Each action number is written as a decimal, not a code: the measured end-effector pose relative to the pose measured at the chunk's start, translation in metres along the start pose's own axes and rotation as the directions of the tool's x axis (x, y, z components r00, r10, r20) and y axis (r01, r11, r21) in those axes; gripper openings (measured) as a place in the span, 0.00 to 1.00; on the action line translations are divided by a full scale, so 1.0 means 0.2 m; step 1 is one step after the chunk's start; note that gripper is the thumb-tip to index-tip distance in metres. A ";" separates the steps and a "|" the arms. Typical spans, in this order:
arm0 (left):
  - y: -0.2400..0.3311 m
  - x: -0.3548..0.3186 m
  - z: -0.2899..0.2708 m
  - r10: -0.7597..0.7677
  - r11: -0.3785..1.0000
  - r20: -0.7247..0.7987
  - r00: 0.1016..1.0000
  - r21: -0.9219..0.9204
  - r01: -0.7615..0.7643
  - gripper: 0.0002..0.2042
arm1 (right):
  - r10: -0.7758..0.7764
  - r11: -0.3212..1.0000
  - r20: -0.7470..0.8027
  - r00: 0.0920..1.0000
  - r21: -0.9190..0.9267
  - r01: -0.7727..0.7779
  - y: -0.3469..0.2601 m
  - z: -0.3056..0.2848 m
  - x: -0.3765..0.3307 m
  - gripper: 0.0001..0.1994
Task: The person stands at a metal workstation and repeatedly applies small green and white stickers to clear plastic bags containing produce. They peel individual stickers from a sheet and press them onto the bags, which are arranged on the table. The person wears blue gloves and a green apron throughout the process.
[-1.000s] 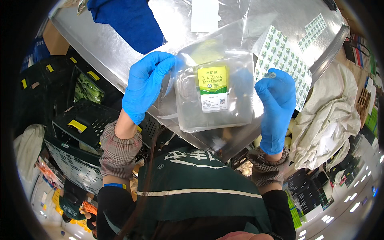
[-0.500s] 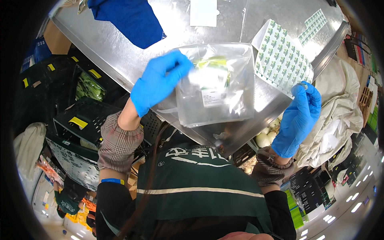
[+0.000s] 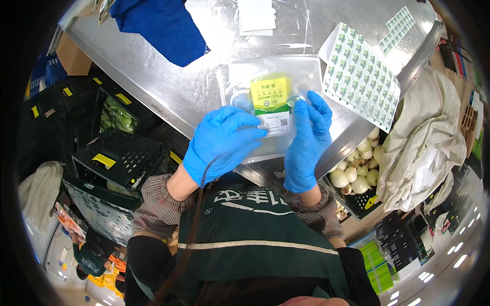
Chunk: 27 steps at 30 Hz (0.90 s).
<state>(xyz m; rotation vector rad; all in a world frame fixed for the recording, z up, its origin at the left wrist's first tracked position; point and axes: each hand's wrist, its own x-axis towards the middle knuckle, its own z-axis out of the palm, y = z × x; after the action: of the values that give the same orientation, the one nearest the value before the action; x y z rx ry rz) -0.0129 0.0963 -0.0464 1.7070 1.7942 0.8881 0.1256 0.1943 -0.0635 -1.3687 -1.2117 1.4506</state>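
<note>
Clear plastic bags [image 3: 237,71] lie flat in a stack on the steel table, with a yellow, green and white label [image 3: 270,92] showing on top. My left hand [image 3: 222,145], in a blue glove, rests on the bags, its fingers stretched over the label's lower left edge. Pinched between the thumb and fingers of my gloved right hand [image 3: 309,143] is a small round sticker [image 3: 293,100], held at the label's right edge. A sheet of small green and white stickers [image 3: 360,76] lies to the right of the bags, one corner curled.
A blue cloth [image 3: 161,30] and white cards [image 3: 256,18] lie at the back of the steel table [image 3: 291,38]. Onions [image 3: 360,176] fill a crate below its right edge, beside pale sacking [image 3: 418,148]. Black crates [image 3: 120,158] stand at left, one with green vegetables [image 3: 117,115].
My right hand has come left from the sticker sheet to the label, carrying the small sticker. My left hand has lowered onto the bags, and the yellow-green label now shows plainly.
</note>
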 end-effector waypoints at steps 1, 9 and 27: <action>0.01 0.01 -0.01 -0.033 0.997 0.039 0.999 0.071 0.030 0.12 | -0.083 0.983 0.007 0.997 -0.165 0.083 0.04 0.01 -0.01 0.05; -0.17 0.00 0.07 -0.122 0.992 -0.013 0.992 -0.016 0.122 0.13 | -0.352 0.625 0.191 0.916 -0.680 0.382 0.09 -0.03 0.07 0.10; -0.51 0.43 -0.33 -0.590 0.316 -0.021 0.807 -0.926 0.207 0.41 | 0.036 0.786 0.464 0.885 -0.560 0.262 -0.06 -0.41 0.31 0.10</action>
<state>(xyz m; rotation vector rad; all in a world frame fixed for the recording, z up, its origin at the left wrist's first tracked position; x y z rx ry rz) -0.1362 0.1747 -0.0728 0.3336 1.3422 1.5926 0.1988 0.2679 -0.0630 -1.3460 -2.1879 1.3834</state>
